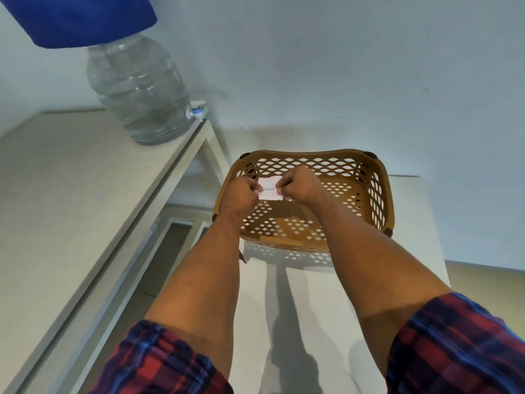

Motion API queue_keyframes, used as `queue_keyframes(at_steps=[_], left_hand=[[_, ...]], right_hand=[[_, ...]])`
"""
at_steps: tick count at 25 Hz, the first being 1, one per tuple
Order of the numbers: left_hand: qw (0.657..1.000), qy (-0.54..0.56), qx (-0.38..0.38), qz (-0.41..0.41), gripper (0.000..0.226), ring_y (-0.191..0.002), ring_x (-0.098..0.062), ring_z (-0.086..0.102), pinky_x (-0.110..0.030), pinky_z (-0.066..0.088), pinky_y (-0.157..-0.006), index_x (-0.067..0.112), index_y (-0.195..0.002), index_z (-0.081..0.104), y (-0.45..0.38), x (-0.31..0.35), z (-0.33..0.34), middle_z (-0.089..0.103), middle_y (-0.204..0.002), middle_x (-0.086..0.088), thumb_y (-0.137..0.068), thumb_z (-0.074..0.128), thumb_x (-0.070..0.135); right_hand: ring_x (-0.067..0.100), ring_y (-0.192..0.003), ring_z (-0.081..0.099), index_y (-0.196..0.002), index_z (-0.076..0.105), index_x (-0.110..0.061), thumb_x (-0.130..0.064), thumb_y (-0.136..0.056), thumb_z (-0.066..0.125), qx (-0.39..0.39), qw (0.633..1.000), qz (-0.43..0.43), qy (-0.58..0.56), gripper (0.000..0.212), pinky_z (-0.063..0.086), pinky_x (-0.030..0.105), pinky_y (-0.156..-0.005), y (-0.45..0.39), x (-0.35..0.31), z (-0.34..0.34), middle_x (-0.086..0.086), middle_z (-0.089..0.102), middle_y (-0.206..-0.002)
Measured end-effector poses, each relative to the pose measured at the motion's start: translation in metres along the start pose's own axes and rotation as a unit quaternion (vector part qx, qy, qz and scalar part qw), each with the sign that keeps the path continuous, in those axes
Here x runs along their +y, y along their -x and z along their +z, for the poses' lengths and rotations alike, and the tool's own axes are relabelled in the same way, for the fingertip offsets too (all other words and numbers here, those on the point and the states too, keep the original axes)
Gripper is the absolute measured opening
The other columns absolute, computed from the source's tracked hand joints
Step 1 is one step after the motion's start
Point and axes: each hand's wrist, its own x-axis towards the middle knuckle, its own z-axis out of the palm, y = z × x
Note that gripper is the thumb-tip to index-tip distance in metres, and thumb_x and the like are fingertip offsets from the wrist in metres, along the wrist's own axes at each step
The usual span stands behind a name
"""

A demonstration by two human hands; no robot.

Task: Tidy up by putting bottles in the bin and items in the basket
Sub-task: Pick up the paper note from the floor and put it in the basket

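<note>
A brown perforated plastic basket (377,194) sits on a white surface straight ahead, with nothing lying inside that I can see. Both arms reach out over it. My left hand (241,193) and my right hand (301,186) pinch a small white slip of paper (270,190) between them, one hand at each side edge. The slip carries blue handwriting and hangs above the basket's left half.
A cream table (71,209) runs along the left, higher than the basket's surface. At its far corner stands a large clear water jug (139,89) with a blue cloth cover and a small white-and-blue tap. A pale wall rises behind.
</note>
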Motion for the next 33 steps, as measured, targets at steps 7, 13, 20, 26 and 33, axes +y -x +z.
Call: queue_keyframes(at_steps=[7, 13, 20, 26, 33], left_hand=[[0.953, -0.264, -0.146, 0.012, 0.033, -0.112, -0.028, 0.062, -0.035, 0.050, -0.092, 0.016, -0.129, 0.065, -0.020, -0.008, 0.013, 0.067, -0.124, -0.008, -0.097, 0.057, 0.015], [0.886, -0.414, -0.205, 0.021, 0.039, -0.127, -0.030, 0.055, -0.048, 0.035, -0.114, 0.016, -0.139, 0.054, -0.019, -0.020, 0.026, 0.059, -0.137, -0.008, -0.105, 0.048, 0.033], [0.866, -0.436, -0.242, 0.035, 0.043, -0.133, -0.031, 0.051, -0.049, 0.034, -0.115, 0.020, -0.147, 0.047, -0.023, -0.021, 0.027, 0.052, -0.147, -0.007, -0.105, 0.046, 0.030], [0.911, -0.380, -0.127, 0.097, 0.047, -0.123, -0.030, 0.058, -0.045, 0.043, -0.107, 0.024, -0.142, 0.053, -0.001, -0.010, 0.005, 0.061, -0.137, -0.006, -0.095, 0.058, 0.027], [0.935, -0.299, 0.019, 0.192, 0.023, -0.098, -0.025, 0.066, -0.046, 0.050, -0.095, 0.022, -0.113, 0.062, 0.063, -0.013, -0.045, 0.071, -0.109, -0.002, -0.094, 0.058, 0.034]], right_hand=[[0.014, -0.090, 0.063, -0.118, 0.072, -0.011, -0.008, -0.087, 0.074, -0.105, 0.989, 0.039, 0.092, 0.031, 0.050, 0.024, -0.071, -0.036, 0.009, 0.035, 0.007, 0.071, -0.118], [0.024, -0.112, 0.061, -0.138, 0.060, -0.014, -0.015, -0.094, 0.068, -0.219, 0.942, 0.002, 0.254, 0.045, 0.051, 0.035, -0.096, -0.044, 0.014, 0.055, 0.007, 0.063, -0.134], [0.026, -0.120, 0.060, -0.144, 0.054, -0.016, -0.013, -0.097, 0.059, -0.241, 0.919, 0.015, 0.313, 0.047, 0.052, 0.038, -0.100, -0.039, 0.033, 0.045, 0.007, 0.059, -0.140], [0.023, -0.106, 0.065, -0.130, 0.066, -0.019, -0.021, -0.095, 0.066, -0.148, 0.937, 0.007, 0.315, 0.035, 0.056, 0.035, -0.084, -0.015, 0.023, 0.023, 0.004, 0.067, -0.127], [0.023, -0.095, 0.067, -0.111, 0.072, -0.020, -0.043, -0.097, 0.059, 0.020, 0.927, -0.027, 0.374, 0.030, 0.052, 0.035, -0.073, 0.052, -0.015, 0.003, 0.002, 0.072, -0.106]])
